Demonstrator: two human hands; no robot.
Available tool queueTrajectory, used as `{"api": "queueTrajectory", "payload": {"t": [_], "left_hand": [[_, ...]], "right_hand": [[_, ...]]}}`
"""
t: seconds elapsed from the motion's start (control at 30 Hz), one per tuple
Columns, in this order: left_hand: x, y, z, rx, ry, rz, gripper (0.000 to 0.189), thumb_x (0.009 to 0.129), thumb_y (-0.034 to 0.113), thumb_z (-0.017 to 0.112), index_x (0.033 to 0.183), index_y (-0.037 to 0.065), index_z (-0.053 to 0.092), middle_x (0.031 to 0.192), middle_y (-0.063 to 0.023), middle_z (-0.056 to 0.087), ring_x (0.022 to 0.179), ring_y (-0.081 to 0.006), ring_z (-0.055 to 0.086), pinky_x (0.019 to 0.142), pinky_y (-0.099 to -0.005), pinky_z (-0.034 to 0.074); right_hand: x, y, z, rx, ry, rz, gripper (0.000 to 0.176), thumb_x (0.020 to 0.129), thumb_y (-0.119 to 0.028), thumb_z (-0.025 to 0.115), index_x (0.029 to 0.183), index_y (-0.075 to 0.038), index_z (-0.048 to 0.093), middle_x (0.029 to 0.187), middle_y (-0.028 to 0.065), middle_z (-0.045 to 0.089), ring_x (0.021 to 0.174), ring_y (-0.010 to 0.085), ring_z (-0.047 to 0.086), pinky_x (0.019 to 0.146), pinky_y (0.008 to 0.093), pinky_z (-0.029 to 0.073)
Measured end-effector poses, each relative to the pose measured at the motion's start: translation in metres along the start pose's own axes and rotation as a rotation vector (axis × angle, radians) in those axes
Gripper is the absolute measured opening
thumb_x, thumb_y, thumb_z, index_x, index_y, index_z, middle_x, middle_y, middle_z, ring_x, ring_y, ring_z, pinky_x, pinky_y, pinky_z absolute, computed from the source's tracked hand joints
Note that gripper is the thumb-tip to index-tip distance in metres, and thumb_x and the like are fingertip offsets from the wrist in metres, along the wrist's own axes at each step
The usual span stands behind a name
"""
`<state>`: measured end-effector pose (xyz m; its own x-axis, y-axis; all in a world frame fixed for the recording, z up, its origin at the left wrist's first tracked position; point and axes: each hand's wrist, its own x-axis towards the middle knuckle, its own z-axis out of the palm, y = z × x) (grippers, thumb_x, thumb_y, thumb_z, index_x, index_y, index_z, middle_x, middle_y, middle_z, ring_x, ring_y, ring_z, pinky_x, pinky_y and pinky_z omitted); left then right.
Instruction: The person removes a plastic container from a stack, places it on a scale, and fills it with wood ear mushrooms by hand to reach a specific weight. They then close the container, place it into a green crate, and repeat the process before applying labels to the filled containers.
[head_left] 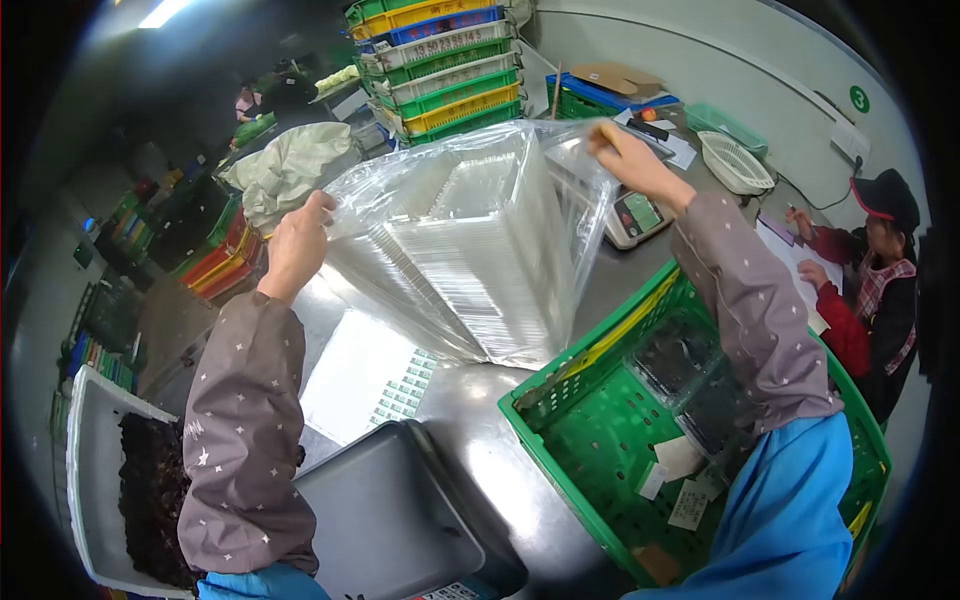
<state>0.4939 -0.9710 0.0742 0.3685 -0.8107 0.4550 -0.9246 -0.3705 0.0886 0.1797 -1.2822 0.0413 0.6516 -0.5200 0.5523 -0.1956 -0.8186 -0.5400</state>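
A large clear plastic bag [350,250] holds stacked transparent plastic trays [480,270] in the middle of the metal table. My left hand [298,240] pinches the bag's edge on its left side. At the upper right of the bag, my right hand [630,160] has its fingers closed on the plastic edge, slightly blurred. The bag's film is spread between both hands, above and around the stacks. Beside the right part of the bag is a scale [637,215] with a green display.
A green crate [570,465] with dark packs and labels stands at right. Near me are a grey bin [390,510], a label sheet [345,375] and a white foam box [88,480] with dark contents. Stacked crates [445,75] rise behind. A person [885,260] works at right.
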Motion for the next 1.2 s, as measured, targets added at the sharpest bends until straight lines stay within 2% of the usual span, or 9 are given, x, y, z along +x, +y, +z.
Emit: {"api": "queueTrajectory", "payload": {"t": [0.2, 0.23, 0.43, 0.5, 0.57, 0.63, 0.7, 0.73, 1.2], "left_hand": [[0.003, -0.019, 0.02, -0.121, 0.188, 0.155, 0.046, 0.068, -0.013, 0.04, 0.107, 0.009, 0.05, 0.106, -0.0194, 0.059, 0.099, -0.0381, 0.055, 0.08, -0.0437, 0.044], [0.005, -0.024, 0.023, -0.119, 0.219, 0.168, 0.048, 0.067, -0.014, 0.04, 0.108, 0.008, 0.05, 0.11, -0.0211, 0.056, 0.103, -0.0384, 0.053, 0.083, -0.0432, 0.044], [0.015, -0.036, 0.017, -0.175, -0.079, 0.062, 0.064, 0.065, -0.016, 0.042, 0.122, 0.011, 0.048, 0.12, -0.018, 0.053, 0.11, -0.0323, 0.052, 0.089, -0.0356, 0.043], [0.011, -0.017, 0.002, -0.625, -0.31, -0.152, 0.066, 0.064, -0.018, 0.037, 0.125, 0.006, 0.048, 0.124, -0.0104, 0.052, 0.12, -0.0198, 0.045, 0.097, -0.027, 0.036], [0.01, -0.026, 0.022, -0.988, -0.348, -0.142, 0.051, 0.077, -0.012, 0.045, 0.125, 0.005, 0.049, 0.118, -0.0049, 0.055, 0.108, -0.0138, 0.052, 0.09, -0.0247, 0.042], [0.01, -0.025, 0.039, -1.233, -0.313, -0.291, 0.046, 0.084, -0.004, 0.054, 0.129, 0.003, 0.046, 0.119, -0.0063, 0.054, 0.102, -0.0124, 0.053, 0.083, -0.0236, 0.045], [0.013, -0.035, 0.055, -1.194, -0.305, -0.268, 0.04, 0.088, 0.006, 0.056, 0.127, 0.005, 0.047, 0.115, -0.0049, 0.055, 0.099, -0.0102, 0.053, 0.081, -0.0233, 0.046], [0.015, -0.044, 0.063, -1.254, -0.367, -0.277, 0.038, 0.089, 0.008, 0.055, 0.126, 0.005, 0.048, 0.113, -0.0047, 0.056, 0.099, -0.0103, 0.054, 0.08, -0.0233, 0.046], [0.016, -0.026, 0.115, -1.106, -0.381, -0.354, 0.035, 0.088, 0.021, 0.056, 0.121, 0.008, 0.052, 0.107, -0.0059, 0.057, 0.092, -0.0139, 0.056, 0.076, -0.0285, 0.047]], "right_hand": [[0.06, -0.034, 0.048, 0.409, -0.162, 0.057, 0.04, 0.089, -0.041, 0.048, 0.108, -0.006, 0.054, 0.108, 0.012, 0.059, 0.1, 0.0214, 0.054, 0.088, 0.0347, 0.041], [0.065, -0.045, 0.052, 0.733, -0.151, 0.293, 0.049, 0.087, -0.051, 0.049, 0.112, -0.009, 0.056, 0.11, 0.0109, 0.058, 0.102, 0.0201, 0.053, 0.089, 0.0375, 0.041], [0.079, -0.068, 0.031, 0.202, -0.47, 0.342, 0.047, 0.078, -0.048, 0.062, 0.1, -0.008, 0.064, 0.094, 0.0068, 0.06, 0.091, 0.0183, 0.054, 0.077, 0.0355, 0.045], [0.072, -0.084, 0.02, 0.145, -0.606, 0.332, 0.04, 0.076, -0.044, 0.063, 0.09, -0.007, 0.065, 0.085, 0.0034, 0.059, 0.078, 0.0144, 0.054, 0.067, 0.0303, 0.045], [0.067, -0.078, 0.016, 0.128, -0.699, 0.239, 0.039, 0.077, -0.043, 0.063, 0.087, -0.006, 0.064, 0.078, 0.0011, 0.058, 0.069, 0.0112, 0.053, 0.062, 0.0265, 0.042], [0.062, -0.076, 0.02, 0.173, -0.661, 0.309, 0.044, 0.082, -0.042, 0.061, 0.103, -0.004, 0.063, 0.096, 0.0082, 0.063, 0.085, 0.0173, 0.059, 0.071, 0.0324, 0.049], [0.053, -0.073, 0.034, 0.198, -0.753, 0.025, 0.042, 0.088, -0.039, 0.055, 0.11, -0.003, 0.06, 0.102, 0.0084, 0.063, 0.088, 0.0158, 0.058, 0.078, 0.0329, 0.047], [0.039, -0.036, 0.054, 0.177, -0.502, -0.229, 0.041, 0.09, -0.035, 0.052, 0.116, -0.004, 0.057, 0.108, 0.0076, 0.061, 0.093, 0.0148, 0.058, 0.085, 0.0328, 0.044], [-0.071, -0.021, 0.063, -0.152, -0.491, -0.312, 0.043, 0.09, -0.037, 0.051, 0.117, -0.004, 0.056, 0.11, 0.0069, 0.06, 0.095, 0.015, 0.058, 0.087, 0.0324, 0.044]]}}
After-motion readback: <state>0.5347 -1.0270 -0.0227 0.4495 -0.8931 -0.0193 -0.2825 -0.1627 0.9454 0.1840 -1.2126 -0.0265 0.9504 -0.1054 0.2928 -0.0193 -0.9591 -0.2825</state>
